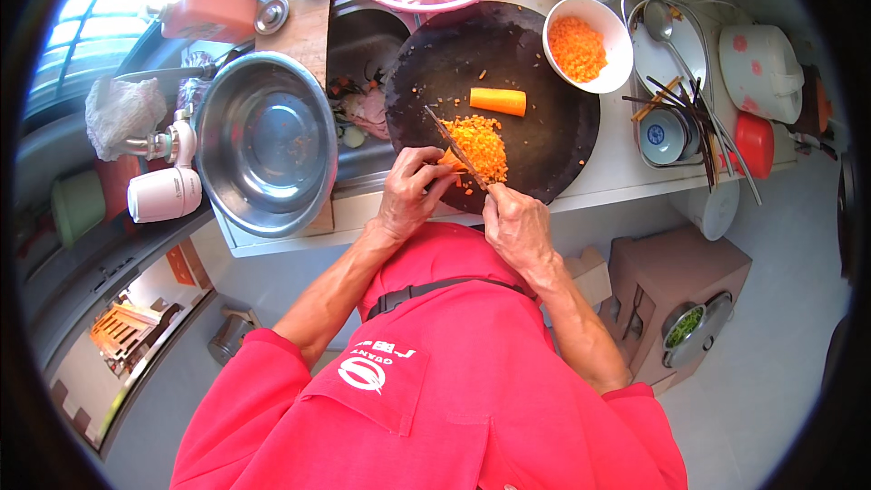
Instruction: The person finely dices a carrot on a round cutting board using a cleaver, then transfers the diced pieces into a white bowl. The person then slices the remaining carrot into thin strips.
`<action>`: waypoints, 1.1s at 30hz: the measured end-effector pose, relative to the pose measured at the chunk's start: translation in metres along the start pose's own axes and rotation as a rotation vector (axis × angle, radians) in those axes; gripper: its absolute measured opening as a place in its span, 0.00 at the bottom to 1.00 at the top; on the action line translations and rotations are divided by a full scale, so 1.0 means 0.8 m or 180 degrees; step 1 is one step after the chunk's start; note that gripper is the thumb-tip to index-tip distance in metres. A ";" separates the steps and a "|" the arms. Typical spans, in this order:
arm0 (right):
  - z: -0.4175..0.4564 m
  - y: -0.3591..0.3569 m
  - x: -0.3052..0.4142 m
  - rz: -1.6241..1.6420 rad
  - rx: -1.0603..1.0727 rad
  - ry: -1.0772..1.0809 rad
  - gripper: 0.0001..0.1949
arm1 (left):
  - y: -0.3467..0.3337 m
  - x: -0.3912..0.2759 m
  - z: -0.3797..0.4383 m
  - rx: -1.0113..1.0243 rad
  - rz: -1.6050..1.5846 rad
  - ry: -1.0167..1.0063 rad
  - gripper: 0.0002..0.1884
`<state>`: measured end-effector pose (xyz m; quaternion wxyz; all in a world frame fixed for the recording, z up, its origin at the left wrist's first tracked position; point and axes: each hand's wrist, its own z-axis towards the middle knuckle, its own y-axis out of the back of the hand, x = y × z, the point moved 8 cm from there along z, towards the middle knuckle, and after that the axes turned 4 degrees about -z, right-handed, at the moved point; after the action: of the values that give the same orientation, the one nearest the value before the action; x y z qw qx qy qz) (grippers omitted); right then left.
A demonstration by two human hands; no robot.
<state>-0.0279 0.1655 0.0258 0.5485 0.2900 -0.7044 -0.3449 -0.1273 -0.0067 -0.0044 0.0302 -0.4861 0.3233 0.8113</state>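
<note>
On a round dark chopping board [551, 143] lies a heap of finely diced carrot [484, 148]. My right hand [518, 224] grips a knife [457, 150], seen nearly edge-on, its blade slanting up and left across the heap's near-left side. The fingers of my left hand [414, 190] hold a piece of carrot [450, 159] against the left of the blade. A thick peeled carrot piece [498, 101] rests behind the heap. At the board's back right, a white bowl [618, 47] contains more diced carrot [578, 49].
A steel basin [267, 143] stands at the left by the sink [360, 34]. Behind the board is a pink basin [430, 8] of raw meat in liquid. A wire dish rack [636, 129] with bowls, chopsticks and a ladle stands right, near a red container [754, 144].
</note>
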 end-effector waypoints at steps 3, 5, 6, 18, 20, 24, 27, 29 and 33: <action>0.005 0.002 0.010 0.0071 -0.0014 -0.0009 0.02 | 0.003 0.003 -0.004 0.0032 -0.0013 0.0026 0.13; 0.008 -0.010 0.008 0.0087 0.0044 0.0022 0.03 | 0.000 0.009 -0.010 0.0089 -0.0018 0.0052 0.12; 0.010 -0.017 0.006 0.0091 0.0072 0.0032 0.03 | -0.001 0.009 -0.010 0.0072 -0.0011 0.0041 0.12; 0.030 -0.032 0.004 -0.0139 0.0408 -0.0044 0.04 | -0.003 0.009 -0.010 -0.0016 -0.0038 0.0153 0.10; 0.029 -0.024 0.009 -0.0099 0.0349 -0.0053 0.03 | -0.002 0.008 -0.007 0.0000 -0.0048 0.0171 0.10; 0.032 -0.035 0.007 -0.0164 0.0413 -0.0026 0.03 | -0.002 0.007 -0.007 0.0005 -0.0014 0.0193 0.11; 0.031 -0.032 0.006 -0.0160 0.0322 0.0031 0.03 | -0.002 0.006 -0.004 -0.0005 -0.0035 0.0194 0.11; 0.030 -0.030 0.011 -0.0077 0.0261 0.0070 0.03 | -0.001 0.006 -0.005 0.0004 -0.0020 0.0224 0.11; 0.029 -0.034 0.006 -0.0133 0.0364 0.0036 0.03 | -0.003 0.007 -0.008 -0.0020 0.0003 0.0203 0.11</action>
<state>-0.0509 0.1490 0.0030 0.5277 0.3375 -0.7136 -0.3138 -0.1247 -0.0100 -0.0121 0.0180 -0.5117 0.3218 0.7964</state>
